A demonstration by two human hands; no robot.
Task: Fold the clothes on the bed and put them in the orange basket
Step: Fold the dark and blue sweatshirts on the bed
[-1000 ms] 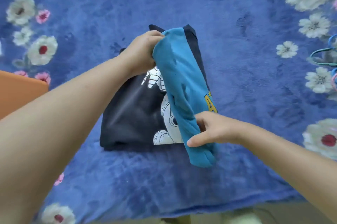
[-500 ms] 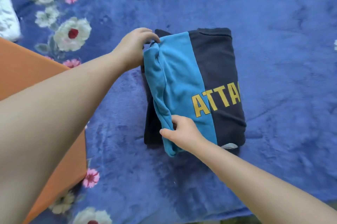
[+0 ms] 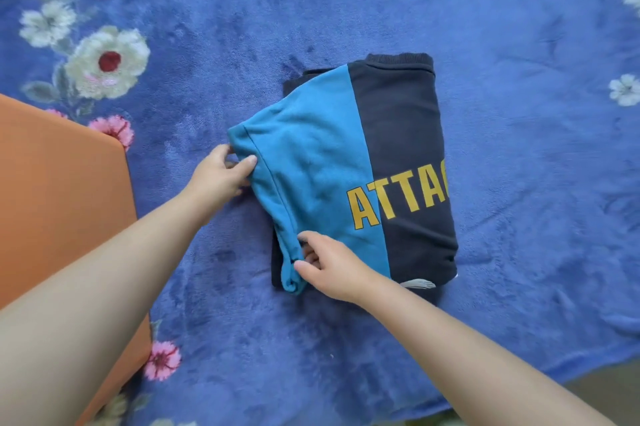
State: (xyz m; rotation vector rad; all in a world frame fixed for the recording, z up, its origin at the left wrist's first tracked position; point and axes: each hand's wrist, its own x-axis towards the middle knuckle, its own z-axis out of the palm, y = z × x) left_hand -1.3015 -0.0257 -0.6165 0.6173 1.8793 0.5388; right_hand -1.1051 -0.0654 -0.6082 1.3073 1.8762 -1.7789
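Observation:
A folded sweatshirt (image 3: 398,155), half teal and half dark navy with yellow letters "ATTA", lies on the blue bed cover. My left hand (image 3: 221,176) pinches the teal fold at its left corner, lifting it slightly. My right hand (image 3: 329,262) grips the teal edge at the near left corner of the bundle. The orange basket (image 3: 62,203) stands at the left, close beside my left forearm; only its side shows.
The blue plush bed cover (image 3: 346,2) with white and pink flowers fills the view. Its near edge runs along the bottom right, with a strip of floor (image 3: 616,387) beyond it.
My left hand has slid from the sweatshirt's far corner down to the left corner of the teal fold, pulling it outward. The right hand keeps its hold at the near edge.

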